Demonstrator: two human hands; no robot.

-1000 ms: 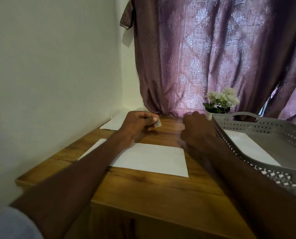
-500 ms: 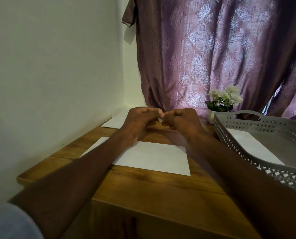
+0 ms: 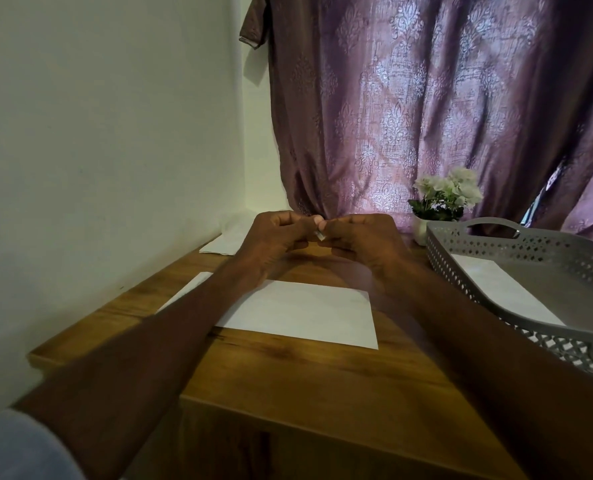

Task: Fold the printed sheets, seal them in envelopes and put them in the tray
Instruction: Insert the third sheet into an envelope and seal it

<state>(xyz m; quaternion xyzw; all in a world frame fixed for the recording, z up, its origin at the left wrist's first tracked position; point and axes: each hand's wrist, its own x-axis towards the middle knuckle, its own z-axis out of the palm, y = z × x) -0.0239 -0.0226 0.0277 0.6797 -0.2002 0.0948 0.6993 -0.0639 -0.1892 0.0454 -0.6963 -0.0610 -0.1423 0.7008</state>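
A white envelope (image 3: 305,311) lies flat on the wooden table (image 3: 288,372), partly under my left forearm. Above its far edge my left hand (image 3: 277,239) and my right hand (image 3: 361,240) meet, fingertips pinched together on a small white item (image 3: 320,236), too small to tell what it is. A grey perforated tray (image 3: 516,251) stands at the right with one white envelope (image 3: 496,289) lying in it. More white paper (image 3: 224,242) lies at the far left by the wall.
A small white pot of pale flowers (image 3: 440,202) stands behind the tray's near corner. A purple patterned curtain (image 3: 426,109) hangs at the back. A pale wall (image 3: 97,150) runs close along the table's left edge.
My right hand came over from the tray side to meet my left hand. Both hands now pinch the small white item that the left hand held alone a second ago.
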